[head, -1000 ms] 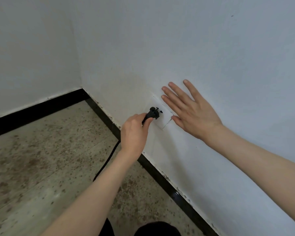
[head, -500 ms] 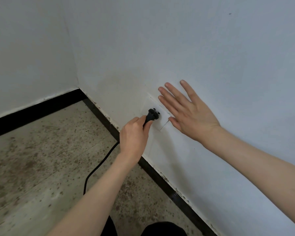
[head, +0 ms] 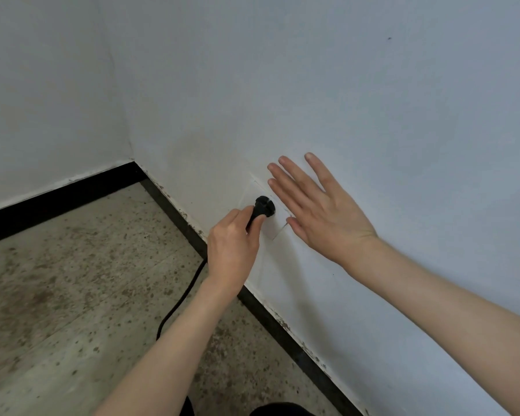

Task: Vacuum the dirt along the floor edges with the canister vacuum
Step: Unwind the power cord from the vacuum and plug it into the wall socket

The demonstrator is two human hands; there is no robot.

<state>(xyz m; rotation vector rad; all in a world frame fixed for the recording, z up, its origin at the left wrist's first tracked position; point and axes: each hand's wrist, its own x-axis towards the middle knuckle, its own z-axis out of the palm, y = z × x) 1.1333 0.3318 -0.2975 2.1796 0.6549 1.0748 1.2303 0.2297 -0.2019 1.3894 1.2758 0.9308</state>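
The left hand (head: 233, 244) is curled around the black power plug (head: 263, 208), thumb and fingers pinching its body just behind the round head. The plug's head sits against the white wall socket plate (head: 275, 225), low on the wall; whether the pins are fully seated cannot be told. From under the left hand the black power cord (head: 182, 298) drops down, curves across the floor and disappears behind the left forearm.

To the right, the right hand (head: 318, 211) is spread flat with straight fingers, palm toward the white wall (head: 342, 100). Its fingers (head: 285, 187) lie over the upper right part of the socket plate, and the thumb is by the plate's right edge. It holds nothing; whether the palm actually presses on the wall is not clear.

On the far left, the terrazzo floor (head: 72, 280) is pale with brown speckles and darker, grimy patches. A black baseboard (head: 57, 196) runs along the left wall to the corner, then continues along the right-hand wall below the socket, passing behind the left wrist. Its top edge is chipped and blotched with white paint and grit, most visibly near the lower right.

The canister vacuum itself is out of view; only its plug and cord show. A dark piece of clothing (head: 279, 409) shows at the bottom edge.
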